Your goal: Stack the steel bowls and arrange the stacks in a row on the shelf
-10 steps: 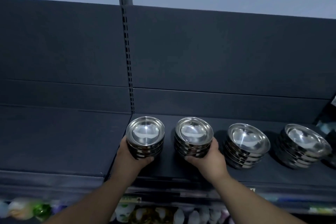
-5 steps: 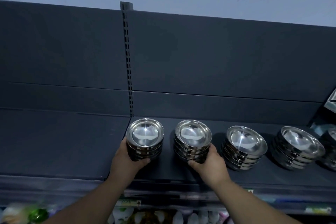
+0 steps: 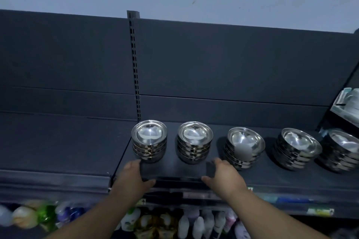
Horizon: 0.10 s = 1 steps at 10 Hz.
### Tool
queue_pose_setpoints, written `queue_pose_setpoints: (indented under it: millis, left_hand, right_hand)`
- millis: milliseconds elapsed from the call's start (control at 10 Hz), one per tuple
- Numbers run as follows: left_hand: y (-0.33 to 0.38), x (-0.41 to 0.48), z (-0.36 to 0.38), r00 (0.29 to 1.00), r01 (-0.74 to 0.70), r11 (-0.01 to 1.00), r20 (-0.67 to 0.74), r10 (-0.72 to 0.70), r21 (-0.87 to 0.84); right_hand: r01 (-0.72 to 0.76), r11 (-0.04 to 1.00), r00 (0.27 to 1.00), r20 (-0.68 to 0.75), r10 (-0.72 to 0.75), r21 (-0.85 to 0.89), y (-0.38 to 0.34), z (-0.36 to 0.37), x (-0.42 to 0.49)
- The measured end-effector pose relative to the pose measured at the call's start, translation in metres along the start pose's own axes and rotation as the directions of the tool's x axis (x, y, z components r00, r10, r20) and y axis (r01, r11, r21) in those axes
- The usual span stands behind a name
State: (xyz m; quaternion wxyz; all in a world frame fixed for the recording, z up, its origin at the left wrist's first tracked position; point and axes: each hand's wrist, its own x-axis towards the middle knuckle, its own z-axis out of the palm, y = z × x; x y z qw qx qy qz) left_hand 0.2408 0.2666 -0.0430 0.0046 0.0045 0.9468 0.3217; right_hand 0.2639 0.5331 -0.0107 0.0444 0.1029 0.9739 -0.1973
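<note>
Both hands have let go of the two leftmost stacks and drawn back to the front edge of the shelf (image 3: pixel 174 170). Left hand (image 3: pixel 134 176) lies loose and empty, fingertips just before the first stack (image 3: pixel 149 141). Beside it stands the second stack (image 3: pixel 194 142). Right hand (image 3: pixel 225 176), spread wide and empty, sits near the third stack (image 3: pixel 244 147). A fourth stack (image 3: pixel 298 149) and a fifth stack (image 3: pixel 343 153) continue the row rightward.

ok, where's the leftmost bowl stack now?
Head view: the leftmost stack of steel bowls stands at the left end of the shelf, by the slotted upright, with the left hand just in front.
</note>
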Motion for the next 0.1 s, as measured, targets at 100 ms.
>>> queue_pose_setpoints:
  millis: [100]
  left_hand:
    - [0.013,-0.0377,0.0068,0.994,0.033,0.995,0.102,-0.043,0.098]
  right_hand:
    - [0.056,0.995,0.998,0.034,-0.054,-0.084,0.0228,0.0037,-0.0324]
